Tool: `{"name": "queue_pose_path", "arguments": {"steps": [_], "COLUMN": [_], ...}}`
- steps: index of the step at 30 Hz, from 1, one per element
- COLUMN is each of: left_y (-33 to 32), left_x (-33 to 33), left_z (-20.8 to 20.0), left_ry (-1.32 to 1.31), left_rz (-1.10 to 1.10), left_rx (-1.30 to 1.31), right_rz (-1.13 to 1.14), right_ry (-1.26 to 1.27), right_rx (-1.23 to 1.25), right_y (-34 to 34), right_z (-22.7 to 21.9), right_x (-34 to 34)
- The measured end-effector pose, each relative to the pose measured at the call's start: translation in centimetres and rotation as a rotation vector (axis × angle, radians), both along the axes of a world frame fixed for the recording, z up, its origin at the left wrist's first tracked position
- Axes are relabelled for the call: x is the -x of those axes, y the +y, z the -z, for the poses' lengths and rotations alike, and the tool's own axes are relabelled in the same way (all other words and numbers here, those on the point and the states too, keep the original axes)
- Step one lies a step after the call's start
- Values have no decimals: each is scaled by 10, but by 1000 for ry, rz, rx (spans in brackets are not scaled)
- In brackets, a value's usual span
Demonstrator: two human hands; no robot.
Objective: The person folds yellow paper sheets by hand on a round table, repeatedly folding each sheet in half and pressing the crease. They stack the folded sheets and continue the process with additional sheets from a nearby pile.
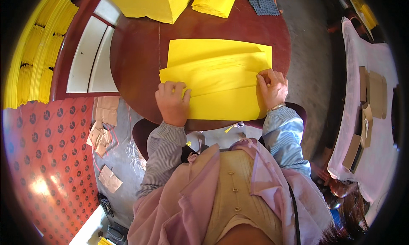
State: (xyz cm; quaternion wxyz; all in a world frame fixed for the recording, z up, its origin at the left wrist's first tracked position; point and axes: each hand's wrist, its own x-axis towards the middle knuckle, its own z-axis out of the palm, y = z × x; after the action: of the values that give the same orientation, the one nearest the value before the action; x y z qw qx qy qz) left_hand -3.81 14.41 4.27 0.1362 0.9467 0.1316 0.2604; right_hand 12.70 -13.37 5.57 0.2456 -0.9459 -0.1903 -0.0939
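In front of me a yellow paper sheet (230,102) lies on the round dark red table (136,49). A loose band across its middle is folded or layered over, with creases running side to side. I cannot tell whether it is one sheet or more. At the left edge, my left hand (174,102) has its fingers curled onto the paper beside the fold. My right hand (273,88) pinches the fold's right end between thumb and fingers. Both wrists come out of striped sleeve covers.
At the table's far side are a large yellow block-shaped bundle (153,4), a smaller yellow paper stack (216,1) and a grey-blue textured mat (263,4). Yellow stacks (38,49) stand far left. Cardboard boxes (365,123) rest on a pale-covered table (341,134) at right.
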Motion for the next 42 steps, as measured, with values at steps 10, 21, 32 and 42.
{"name": "queue_pose_path", "arguments": {"steps": [10, 21, 32, 42], "left_y": [-3, 25, -28, -35], "left_x": [-13, 42, -49, -50], "left_z": [3, -2, -1, 22], "left_ry": [-41, 45, 103, 144], "left_rz": [327, 228, 252, 131], "left_rx": [170, 283, 298, 182], "right_rz": [-566, -474, -435, -208], "right_ry": [-53, -39, -40, -99], "right_rx": [-105, -46, -54, 10], "right_y": [84, 53, 42, -7], "right_z": [-8, 2, 1, 13], "right_x": [39, 48, 45, 24]}}
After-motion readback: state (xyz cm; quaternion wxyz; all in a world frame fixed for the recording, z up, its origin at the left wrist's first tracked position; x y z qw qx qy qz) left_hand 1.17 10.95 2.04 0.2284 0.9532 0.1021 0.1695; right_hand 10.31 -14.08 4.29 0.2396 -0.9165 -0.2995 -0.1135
